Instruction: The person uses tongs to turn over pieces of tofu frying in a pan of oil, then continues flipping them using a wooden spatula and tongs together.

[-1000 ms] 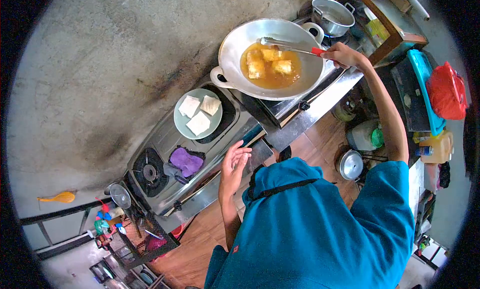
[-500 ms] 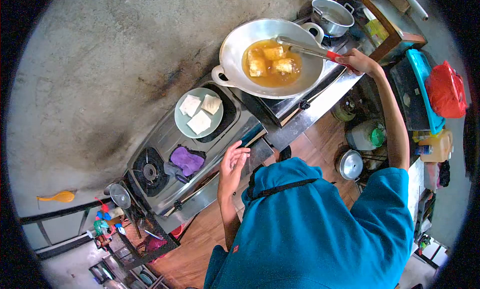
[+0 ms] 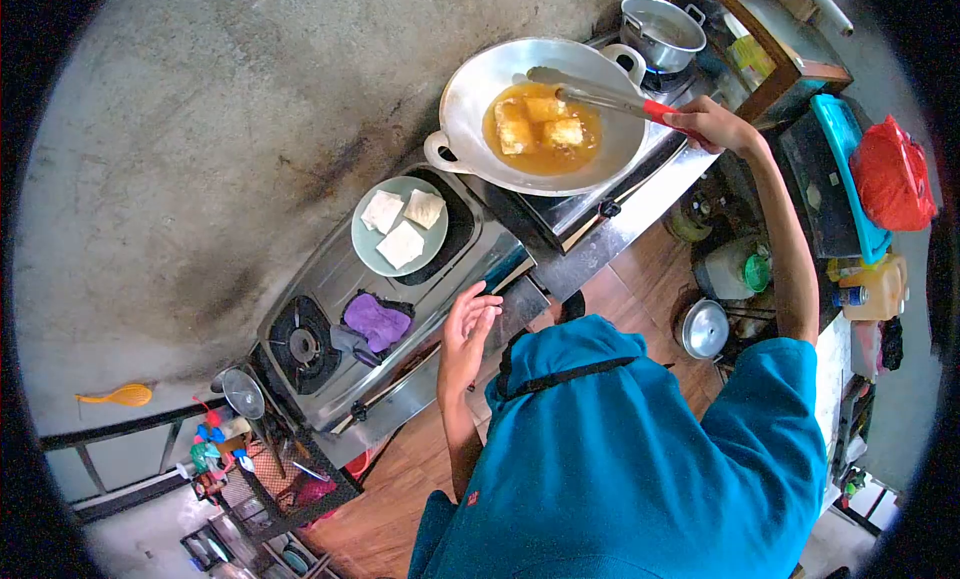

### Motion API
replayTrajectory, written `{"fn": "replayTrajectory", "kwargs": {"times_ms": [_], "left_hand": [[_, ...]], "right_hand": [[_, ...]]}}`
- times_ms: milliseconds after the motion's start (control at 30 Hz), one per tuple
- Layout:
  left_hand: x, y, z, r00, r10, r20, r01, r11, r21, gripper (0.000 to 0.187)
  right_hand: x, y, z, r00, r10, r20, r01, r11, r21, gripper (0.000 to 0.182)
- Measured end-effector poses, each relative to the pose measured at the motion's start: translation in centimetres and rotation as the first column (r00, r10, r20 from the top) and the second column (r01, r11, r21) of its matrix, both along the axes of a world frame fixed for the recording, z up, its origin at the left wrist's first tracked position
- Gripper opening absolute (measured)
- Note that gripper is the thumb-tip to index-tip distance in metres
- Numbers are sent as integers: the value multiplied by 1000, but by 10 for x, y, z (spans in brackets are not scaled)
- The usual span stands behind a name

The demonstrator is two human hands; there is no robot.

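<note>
1. A large metal wok [image 3: 460, 99] is set on a stove; golden pieces [image 3: 563, 132] are surrounded by amber oil [image 3: 550, 164] inside it.
2. Long metal tongs [image 3: 625, 104] with a red handle are gripped by the fingers of the right hand [image 3: 710, 126], which is held just beside the wok, to its right.
3. The tips of the tongs are held over the inside of the wok, toward its far side.
4. The left hand [image 3: 468, 331] is held in the air, below and left of the wok; its fingers are loosely curled, and nothing is grasped.
5. Left of and below the wok, three white pieces [image 3: 400, 246] are held on a pale green plate [image 3: 372, 251].
6. Farther that way, a purple cloth [image 3: 377, 323] is laid on the second stove [image 3: 312, 289].
7. Above and right of the wok, a two-handled pot [image 3: 665, 41] is heated by a blue flame [image 3: 653, 75].
</note>
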State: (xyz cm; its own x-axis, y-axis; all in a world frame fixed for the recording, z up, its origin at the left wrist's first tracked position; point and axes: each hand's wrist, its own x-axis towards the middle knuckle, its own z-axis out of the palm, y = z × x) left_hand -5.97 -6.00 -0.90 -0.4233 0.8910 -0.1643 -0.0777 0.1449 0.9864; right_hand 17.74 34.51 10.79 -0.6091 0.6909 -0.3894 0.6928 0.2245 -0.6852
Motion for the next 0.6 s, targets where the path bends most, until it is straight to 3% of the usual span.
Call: {"fn": "replayTrajectory", "kwargs": {"times_ms": [133,367,600], "left_hand": [[-1,-2,-2,999,5,39,-5,1000,6,42],[0,-6,-2,1000,14,28,-15,1000,19,41],[1,-2,1,999,20,41,-19,1000,-16,43]], "right_hand": [[-6,-8,-3,989,90,120,-88,996,-23,49],[-20,-41,-4,984,105,142,-88,989,-118,44],[-32,-46,-13,980,102,172,-102,995,-14,47]]}}
